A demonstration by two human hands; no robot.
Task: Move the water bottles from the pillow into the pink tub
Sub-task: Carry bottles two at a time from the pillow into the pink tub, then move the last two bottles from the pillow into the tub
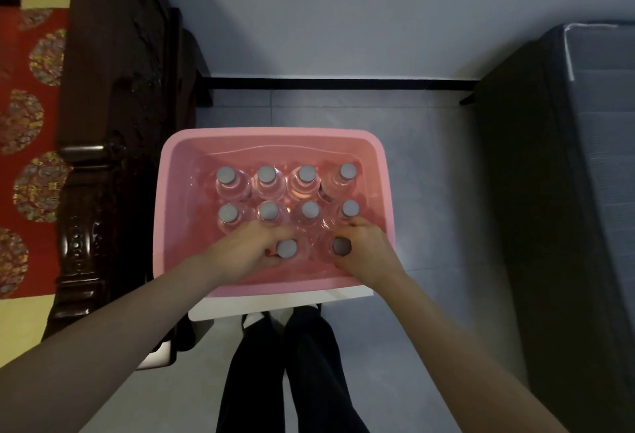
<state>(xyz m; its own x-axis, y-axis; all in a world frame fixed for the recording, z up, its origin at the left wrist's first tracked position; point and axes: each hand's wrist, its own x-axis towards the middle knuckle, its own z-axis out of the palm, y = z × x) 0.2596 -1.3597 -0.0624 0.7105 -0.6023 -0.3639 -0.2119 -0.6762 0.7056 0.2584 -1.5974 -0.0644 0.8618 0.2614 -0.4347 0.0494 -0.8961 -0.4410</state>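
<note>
Pink tub [171, 212] at frame centre, packed with upright water bottles [268, 180] in rows. Left hand [247, 247] curled round one front bottle, right hand [366, 249] curled round another. Risk: knocking neighbours over if set down crooked.

The pale tiled floor [429, 192] carries everything here. A white board [220, 309] lies flat on it, out in the middle and well short of the black skirting along the far wall, and the pink tub [275, 134] rests on that board, whose near edge and right corner stick out from under it. Along the floor's left edge stands a dark carved wooden bed frame [99, 158]; along the right edge stands a dark grey mattress [591, 192]. At the near edge the person's feet [256, 318] stand just beside the board.
</note>
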